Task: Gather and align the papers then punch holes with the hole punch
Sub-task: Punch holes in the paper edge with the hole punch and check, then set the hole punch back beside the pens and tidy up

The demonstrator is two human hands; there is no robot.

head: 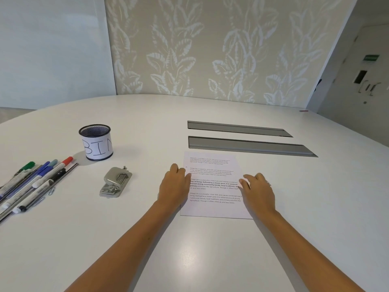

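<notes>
A stack of white printed papers (212, 171) lies flat on the white table (147, 239), just in front of me. My left hand (173, 187) rests on the stack's left edge, fingers lightly curled. At the right edge, my right hand (257, 191) lies with its fingertips touching the sheet. Neither hand has the paper lifted. A small hole shows near the left margin of the top sheet. The grey metal hole punch (115, 182) sits on the table to the left of the papers, apart from both hands.
A mesh cup labelled "BIN" (96, 142) stands behind the punch. Several markers and pens (35, 182) lie at the far left with paper clips (51, 191). Two grey cable-tray slots (242, 137) are set into the table behind the papers.
</notes>
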